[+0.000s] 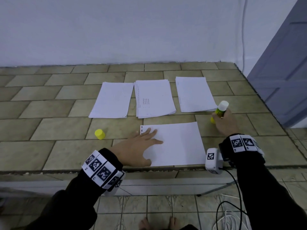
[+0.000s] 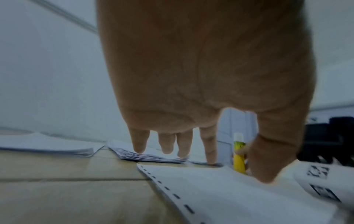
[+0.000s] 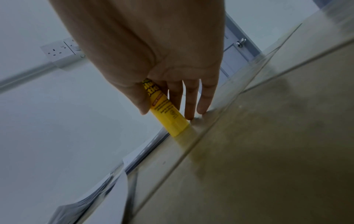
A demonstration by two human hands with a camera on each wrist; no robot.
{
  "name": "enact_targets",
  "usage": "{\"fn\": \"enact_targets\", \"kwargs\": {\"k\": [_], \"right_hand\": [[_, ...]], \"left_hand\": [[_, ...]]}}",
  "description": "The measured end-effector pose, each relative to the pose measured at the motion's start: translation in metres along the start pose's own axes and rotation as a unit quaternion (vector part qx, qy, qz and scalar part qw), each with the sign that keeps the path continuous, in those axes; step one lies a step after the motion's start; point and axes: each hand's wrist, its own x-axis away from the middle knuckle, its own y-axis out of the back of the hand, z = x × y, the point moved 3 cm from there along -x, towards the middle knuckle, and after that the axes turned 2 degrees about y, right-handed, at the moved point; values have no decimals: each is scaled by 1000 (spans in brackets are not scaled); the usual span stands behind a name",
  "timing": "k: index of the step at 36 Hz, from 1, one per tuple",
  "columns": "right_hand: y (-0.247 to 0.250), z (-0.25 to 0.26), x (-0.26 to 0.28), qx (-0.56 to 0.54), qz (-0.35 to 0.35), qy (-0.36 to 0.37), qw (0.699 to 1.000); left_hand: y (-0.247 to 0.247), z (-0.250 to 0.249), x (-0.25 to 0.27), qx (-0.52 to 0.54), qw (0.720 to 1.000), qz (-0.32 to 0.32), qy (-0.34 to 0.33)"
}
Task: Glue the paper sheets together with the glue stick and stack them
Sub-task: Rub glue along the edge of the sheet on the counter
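Note:
A single white sheet (image 1: 181, 143) lies near the front edge of the tiled counter, its dashed edge (image 2: 168, 189) to the left. My left hand (image 1: 141, 145) rests flat on it with straight, spread fingers (image 2: 166, 145). To the right of the sheet my right hand (image 1: 224, 122) holds the yellow glue stick (image 1: 220, 112) between thumb and fingers, its base standing on the counter (image 3: 172, 118) and its white glue end up. The glue stick's yellow cap (image 1: 99, 134) lies left of the sheet.
Three paper piles lie further back: a left pile (image 1: 113, 100), a middle pile with print (image 1: 154, 98) and a right pile (image 1: 194, 94). A wall runs behind the counter, a door (image 1: 282, 72) stands at the right, and cables (image 1: 232, 213) hang below the front edge.

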Motion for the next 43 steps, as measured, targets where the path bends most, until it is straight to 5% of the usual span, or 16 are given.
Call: {"fn": "enact_targets", "kwargs": {"k": [4,10,29,36,43], "right_hand": [[1,0,-1,7,9,5,1000],[0,8,2,43,31,54,997],[-3,71,35,-9,39,235,971],[-44,94,54,-69,118,251,958],[-93,119,75,12,181,303,936]], "left_hand": [[3,10,4,67,993,-69,69],[-20,20,-7,29,979,-96,176],[-43,33,-13,-47,962,-230,137],[-50,37,-15,-34,959,-248,134],[-50,36,-18,-39,961,-233,142]]}}
